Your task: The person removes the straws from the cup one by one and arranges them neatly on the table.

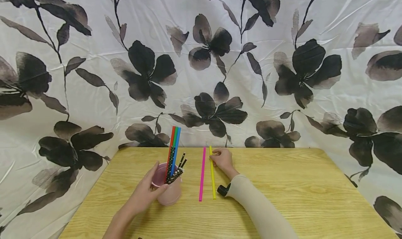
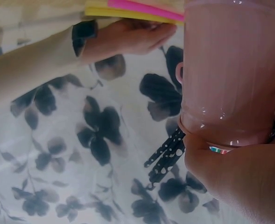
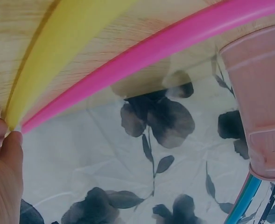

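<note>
A pink cup [image 1: 169, 196] stands on the table, and my left hand [image 1: 145, 189] grips it round its left side, thumb near the rim. Red, green and blue sticks [image 1: 175, 148] lean in the cup beside several black white-patterned straws [image 1: 177, 174]. Right of the cup, a pink stick [image 1: 202, 174] and a yellow stick [image 1: 212, 179] lie side by side, apart from each other. My right hand [image 1: 223, 159] pinches the yellow stick near its far end between thumb and fingers; the right wrist view shows this pinch at its left edge.
The wooden table [image 1: 282, 183] ends at a white cloth [image 1: 257, 92] printed with dark flowers, hanging behind and at the sides. A black wrist camera [image 1: 223, 190] sits under my right sleeve, close to the yellow stick.
</note>
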### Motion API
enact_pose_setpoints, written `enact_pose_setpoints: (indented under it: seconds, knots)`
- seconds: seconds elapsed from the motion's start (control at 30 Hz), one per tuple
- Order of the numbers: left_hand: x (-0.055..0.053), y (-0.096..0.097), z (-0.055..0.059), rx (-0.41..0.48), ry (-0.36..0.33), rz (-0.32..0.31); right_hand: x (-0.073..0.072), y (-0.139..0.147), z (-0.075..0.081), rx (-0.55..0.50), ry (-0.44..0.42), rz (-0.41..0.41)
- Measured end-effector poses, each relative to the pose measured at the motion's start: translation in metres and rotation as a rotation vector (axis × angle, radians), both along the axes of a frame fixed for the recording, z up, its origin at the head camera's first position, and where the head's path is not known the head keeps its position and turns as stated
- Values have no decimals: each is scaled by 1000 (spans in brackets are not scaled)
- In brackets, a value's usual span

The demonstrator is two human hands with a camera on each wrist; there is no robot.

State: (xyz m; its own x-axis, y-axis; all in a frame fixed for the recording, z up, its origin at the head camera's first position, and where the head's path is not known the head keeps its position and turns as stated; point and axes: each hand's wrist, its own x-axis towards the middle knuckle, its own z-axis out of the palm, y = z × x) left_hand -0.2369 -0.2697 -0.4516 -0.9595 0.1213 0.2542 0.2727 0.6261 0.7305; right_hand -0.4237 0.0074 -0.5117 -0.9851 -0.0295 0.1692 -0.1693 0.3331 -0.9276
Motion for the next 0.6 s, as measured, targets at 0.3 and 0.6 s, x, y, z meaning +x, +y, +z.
enact_pose_setpoints:
  seconds: [0.3,0.6]
  knots:
    - [0,0,-3,-5,0,-1,5,-2,2,93,21,-36]
    - [0,-1,-1,10,-5,-7,6,-4,4,113,30,-60]
